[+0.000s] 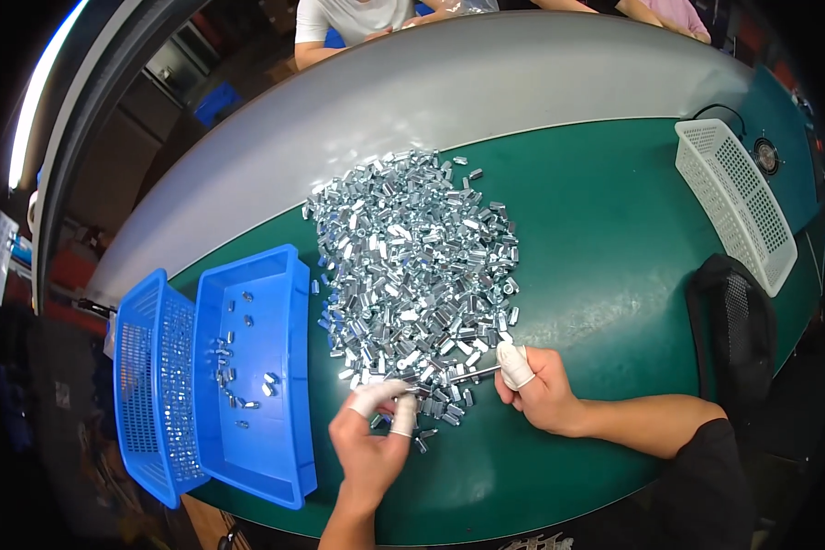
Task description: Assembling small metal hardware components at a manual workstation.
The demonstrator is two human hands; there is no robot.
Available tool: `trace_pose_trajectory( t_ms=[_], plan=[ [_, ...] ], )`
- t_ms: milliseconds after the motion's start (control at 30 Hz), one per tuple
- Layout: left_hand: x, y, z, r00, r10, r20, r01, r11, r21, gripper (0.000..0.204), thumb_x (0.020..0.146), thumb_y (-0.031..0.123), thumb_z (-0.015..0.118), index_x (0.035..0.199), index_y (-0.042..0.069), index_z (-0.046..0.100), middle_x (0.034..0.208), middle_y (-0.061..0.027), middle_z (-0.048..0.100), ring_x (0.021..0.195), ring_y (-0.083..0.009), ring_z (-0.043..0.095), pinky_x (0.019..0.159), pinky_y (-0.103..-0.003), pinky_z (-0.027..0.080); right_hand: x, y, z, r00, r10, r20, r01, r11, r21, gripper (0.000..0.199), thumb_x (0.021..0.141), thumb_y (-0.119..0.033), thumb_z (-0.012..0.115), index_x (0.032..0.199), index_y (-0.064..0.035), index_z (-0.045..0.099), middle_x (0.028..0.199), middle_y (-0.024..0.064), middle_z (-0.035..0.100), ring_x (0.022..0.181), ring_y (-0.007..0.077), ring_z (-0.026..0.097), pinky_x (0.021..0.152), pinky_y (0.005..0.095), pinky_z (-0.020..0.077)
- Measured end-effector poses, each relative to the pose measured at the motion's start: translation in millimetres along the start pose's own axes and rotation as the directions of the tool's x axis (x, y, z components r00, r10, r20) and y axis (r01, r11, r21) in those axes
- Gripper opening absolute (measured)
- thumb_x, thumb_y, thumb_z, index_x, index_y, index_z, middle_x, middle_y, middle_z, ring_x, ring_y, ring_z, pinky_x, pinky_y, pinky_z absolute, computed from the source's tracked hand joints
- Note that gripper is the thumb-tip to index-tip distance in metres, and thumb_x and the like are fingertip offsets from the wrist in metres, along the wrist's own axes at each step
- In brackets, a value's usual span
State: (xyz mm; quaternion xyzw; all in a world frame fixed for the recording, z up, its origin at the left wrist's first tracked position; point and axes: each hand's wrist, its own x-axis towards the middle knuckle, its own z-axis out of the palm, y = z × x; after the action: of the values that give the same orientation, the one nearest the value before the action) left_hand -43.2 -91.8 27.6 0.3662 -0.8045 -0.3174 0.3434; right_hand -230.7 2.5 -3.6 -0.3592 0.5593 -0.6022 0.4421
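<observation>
A large heap of shiny hex coupling nuts (403, 247) lies on the green mat in front of me. At the heap's near edge, my left hand (371, 440) has thumb and forefinger pinched around what looks like one small coupling nut (416, 390), partly hidden by the fingertips. My right hand (539, 390) is closed on a thin metal rod (477, 372), which points left toward the left fingertips over the heap. White finger covers wrap the thumb and forefinger of the left hand, and also show on the right.
A blue tray (280, 440) with several loose nuts stands left, beside a blue perforated basket (137, 403). A white perforated basket (738, 197) and a black bag-like item (706, 312) lie right. Beyond the grey table surface (559, 78), other people sit with arms at the far edge.
</observation>
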Motion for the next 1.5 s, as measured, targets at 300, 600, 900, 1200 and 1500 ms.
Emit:
trace_pose_trajectory(
  t_ms=[300,600,900,1200,1500],
  plan=[
    [-10,-7,16,0.993,0.004,0.119,0.027,0.967,-0.254,0.021,0.076,-0.005,0.067,0.096,-0.002,0.065,0.081,-0.0081,0.063,0.069,-0.0121,0.056,0.062,-0.023,0.045,3,-3,3,0.993,0.082,0.085,-0.080,0.997,-0.019,0.047,0.098,-0.029,0.040,0.058,-0.0051,0.048,0.052,-0.0013,0.046,0.047,0.0057,0.040,0.045,0.0229,0.0326],
    [-21,-9,19,0.963,-0.046,0.265,0.157,0.896,-0.416,0.019,0.079,-0.005,0.064,0.097,-0.004,0.062,0.086,-0.0111,0.065,0.069,-0.0130,0.061,0.064,-0.025,0.049,-3,-5,8,0.981,0.048,0.187,-0.035,0.997,-0.072,0.047,0.099,-0.030,0.038,0.060,-0.0048,0.049,0.053,-0.0008,0.050,0.044,0.0051,0.042,0.042,0.0218,0.0333],
    [-19,11,17,0.975,-0.018,0.221,0.107,0.912,-0.397,0.023,0.076,0.000,0.070,0.097,-0.004,0.062,0.084,-0.0115,0.065,0.075,-0.0167,0.064,0.067,-0.027,0.051,-11,-9,15,0.976,-0.014,0.216,0.036,0.995,-0.095,0.040,0.098,-0.020,0.042,0.064,-0.0010,0.050,0.054,0.0063,0.050,0.049,0.0149,0.047,0.048,0.0307,0.0384],
    [-27,-5,20,0.944,-0.111,0.311,0.236,0.885,-0.401,0.013,0.082,0.011,0.068,0.086,-0.001,0.064,0.076,-0.0074,0.063,0.058,-0.0104,0.056,0.052,-0.023,0.044,-13,-2,18,0.954,-0.157,0.254,0.190,0.975,-0.114,0.042,0.099,-0.023,0.040,0.063,-0.0035,0.050,0.056,0.0031,0.052,0.047,0.0102,0.044,0.046,0.0265,0.0362],
    [-2,-2,-25,0.946,0.276,-0.173,-0.258,0.959,0.120,0.018,0.072,-0.002,0.069,0.086,0.002,0.059,0.081,-0.0073,0.062,0.069,-0.0178,0.056,0.062,-0.028,0.043,-7,-8,3,0.986,0.163,0.046,-0.166,0.983,0.076,0.048,0.098,-0.034,0.037,0.061,-0.0066,0.047,0.054,-0.0005,0.048,0.046,0.0050,0.041,0.044,0.0207,0.0331]
  ],
)
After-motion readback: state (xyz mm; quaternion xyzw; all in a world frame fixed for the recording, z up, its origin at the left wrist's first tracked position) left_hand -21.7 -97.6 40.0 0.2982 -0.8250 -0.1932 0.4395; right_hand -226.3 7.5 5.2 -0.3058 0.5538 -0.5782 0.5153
